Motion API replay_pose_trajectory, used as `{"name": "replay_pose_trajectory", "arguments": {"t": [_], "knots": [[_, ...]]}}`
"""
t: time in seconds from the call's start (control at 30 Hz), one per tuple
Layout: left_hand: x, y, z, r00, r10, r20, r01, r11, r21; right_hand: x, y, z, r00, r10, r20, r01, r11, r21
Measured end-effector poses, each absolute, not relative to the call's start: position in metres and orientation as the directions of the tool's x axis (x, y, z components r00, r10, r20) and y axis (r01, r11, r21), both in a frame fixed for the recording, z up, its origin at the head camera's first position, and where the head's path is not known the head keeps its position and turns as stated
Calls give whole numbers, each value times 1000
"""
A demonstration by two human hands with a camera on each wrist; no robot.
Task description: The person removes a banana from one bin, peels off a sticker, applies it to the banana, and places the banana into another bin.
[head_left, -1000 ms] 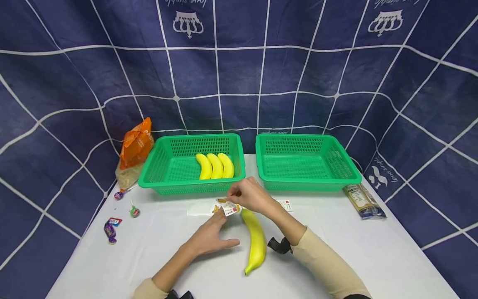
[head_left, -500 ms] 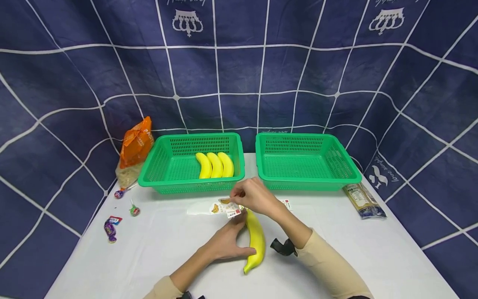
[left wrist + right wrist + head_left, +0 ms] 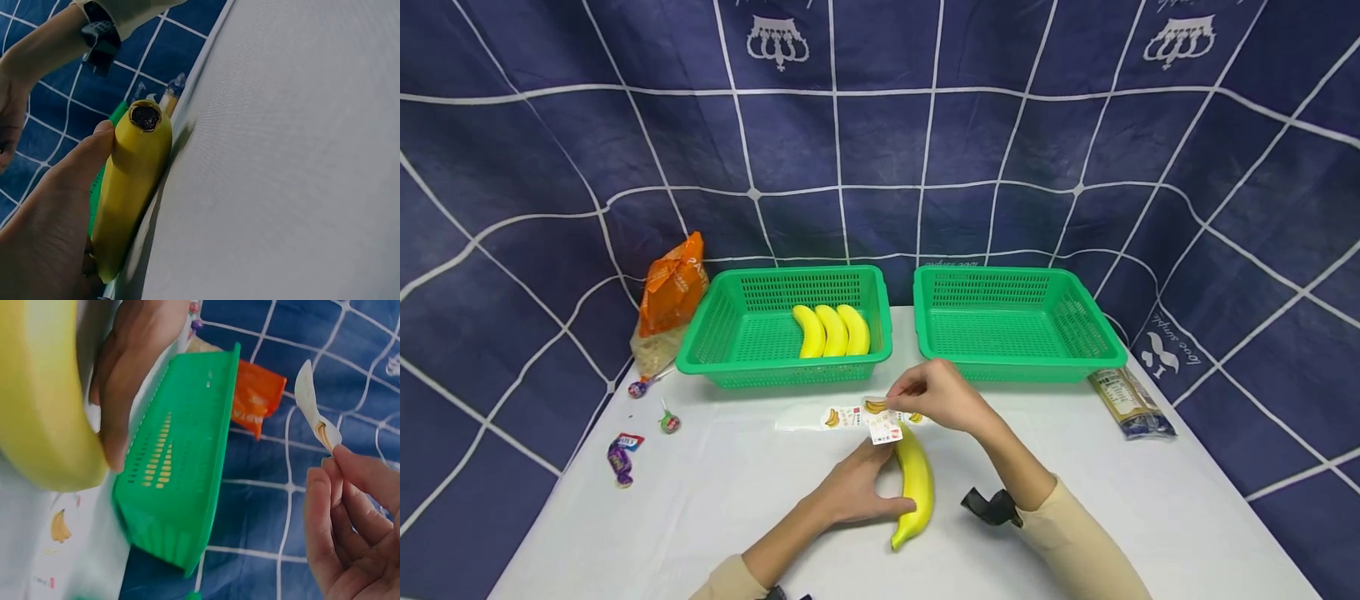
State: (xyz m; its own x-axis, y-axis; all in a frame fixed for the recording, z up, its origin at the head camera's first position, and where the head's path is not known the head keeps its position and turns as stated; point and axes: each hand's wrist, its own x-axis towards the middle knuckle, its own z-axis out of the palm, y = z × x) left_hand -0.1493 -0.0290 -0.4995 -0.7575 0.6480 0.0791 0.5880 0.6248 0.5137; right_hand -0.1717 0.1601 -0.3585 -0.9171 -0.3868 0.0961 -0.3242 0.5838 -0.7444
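Note:
A loose banana (image 3: 917, 483) lies on the white table in front of the person. My left hand (image 3: 857, 490) holds it from the left side, thumb near the stem end and fingers towards the far end. In the left wrist view the thumb (image 3: 94, 147) touches the banana's side by the dark stem tip. Above the far end, my right hand (image 3: 942, 395) pinches the edge of a white sticker (image 3: 883, 427) with a banana picture. That sticker (image 3: 312, 406) curls away from the fingertips in the right wrist view. A strip of similar stickers (image 3: 838, 418) lies beneath on the table.
A green basket (image 3: 775, 373) with 3 bananas (image 3: 831, 333) stands back left. A second green basket (image 3: 1022, 371) stands back right, a packet (image 3: 1131, 404) beside it. At the left are an orange bag (image 3: 673, 287), lollipops (image 3: 670, 423) and wrapped candy (image 3: 621, 465).
My left hand has moved right from the sticker strip onto the banana. My right hand has shifted slightly right with the pinched sticker, uncovering more of the strip.

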Motion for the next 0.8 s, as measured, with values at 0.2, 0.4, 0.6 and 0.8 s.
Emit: {"name": "replay_pose_trajectory", "arguments": {"t": [0.2, 0.4, 0.6, 0.8], "knots": [[-149, -28, -501, -762, 643, 82, 581, 622, 524, -163, 178, -373, -938, -344, 33, -235, 563, -793], [-150, -28, -502, -766, 640, 69, 573, 630, 524, -156, 187, -394, -944, -331, 6, -200, 556, -807], [-150, -28, -501, -780, 624, 48, 553, 650, 521, -153, 194, -412, -950, -312, -31, -149, 536, -831], [-148, -27, -500, -786, 617, 46, 546, 658, 518, -153, 197, -427, -942, -329, -64, -121, 513, -850]]}}
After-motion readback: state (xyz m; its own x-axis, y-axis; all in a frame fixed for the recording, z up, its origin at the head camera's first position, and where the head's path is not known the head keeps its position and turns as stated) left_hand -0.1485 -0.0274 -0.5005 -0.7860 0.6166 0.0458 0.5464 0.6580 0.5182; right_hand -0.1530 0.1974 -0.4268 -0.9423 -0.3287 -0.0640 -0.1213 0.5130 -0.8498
